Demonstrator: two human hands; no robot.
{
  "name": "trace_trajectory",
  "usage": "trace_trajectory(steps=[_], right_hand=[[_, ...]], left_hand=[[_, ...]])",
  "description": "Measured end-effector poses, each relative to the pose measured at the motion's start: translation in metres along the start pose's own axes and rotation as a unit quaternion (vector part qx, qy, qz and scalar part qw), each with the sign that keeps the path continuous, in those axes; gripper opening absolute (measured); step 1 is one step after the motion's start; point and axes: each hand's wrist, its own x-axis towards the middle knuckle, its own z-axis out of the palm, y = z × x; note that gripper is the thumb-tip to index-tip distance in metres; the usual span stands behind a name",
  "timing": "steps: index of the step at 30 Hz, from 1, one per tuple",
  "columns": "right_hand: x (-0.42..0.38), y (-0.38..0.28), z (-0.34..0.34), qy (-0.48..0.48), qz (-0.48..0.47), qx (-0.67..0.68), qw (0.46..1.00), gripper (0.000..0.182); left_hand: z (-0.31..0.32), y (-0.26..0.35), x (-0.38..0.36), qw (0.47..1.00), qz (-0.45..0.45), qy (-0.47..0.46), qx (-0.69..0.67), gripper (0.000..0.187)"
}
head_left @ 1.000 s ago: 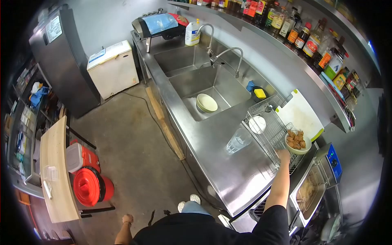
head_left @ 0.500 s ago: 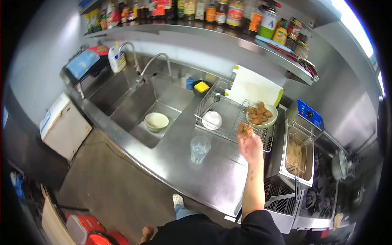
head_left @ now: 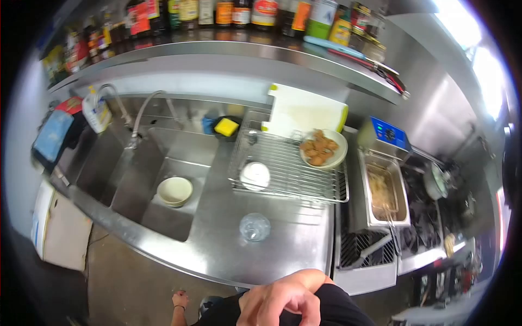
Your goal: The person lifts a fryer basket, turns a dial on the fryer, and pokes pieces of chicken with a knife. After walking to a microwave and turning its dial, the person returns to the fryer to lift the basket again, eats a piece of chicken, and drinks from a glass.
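My right hand (head_left: pixel 283 301) is large at the bottom centre, close to the camera, its fingers bent and closed; what they hold is hidden. My left hand (head_left: pixel 180 298) hangs low beyond the counter's front edge, small in view, with loosely curled fingers and nothing visible in it. Brown fried pieces fill part of a pale bowl (head_left: pixel 340 154) on the wire rack (head_left: pixel 296 182). Beside them on the rack is a white upturned bowl (head_left: pixel 255 176). A clear glass (head_left: pixel 254 227) stands on the steel counter (head_left: pixel 217 252).
A pale bowl (head_left: pixel 174 192) lies in the sink (head_left: pixel 168 221). Behind the rack leans a white cutting board (head_left: pixel 304 111). At the right are a fryer (head_left: pixel 379 190) and a stove (head_left: pixel 420 231). Bottles line the shelf (head_left: pixel 217 48) above.
My right hand has come back from beside the rack to close to the camera; the fried piece it held no longer shows. The view has shifted, and the counter items appear further left.
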Motion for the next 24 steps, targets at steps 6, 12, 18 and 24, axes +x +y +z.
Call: trace_trajectory(steps=[6, 12, 18, 24], right_hand=[[0.011, 0.01, 0.01, 0.011, -0.088, -0.043, 0.995, 0.031], [0.005, 0.017, 0.071, 0.222, -0.157, -0.356, 0.894, 0.028], [0.018, 0.066, 0.127, 0.273, -0.272, -0.635, 0.669, 0.023], [0.029, 0.113, 0.207, 0.365, -0.286, -0.704, 0.538, 0.021]], left_hand=[[0.012, 0.007, 0.061, 0.971, 0.031, -0.157, 0.178, 0.016], [0.018, 0.001, 0.168, 0.804, 0.304, -0.342, 0.38, 0.016], [0.011, 0.052, 0.225, 0.835, 0.217, -0.408, 0.299, 0.017], [0.073, 0.079, 0.218, 0.502, 0.398, -0.417, 0.645, 0.028]])
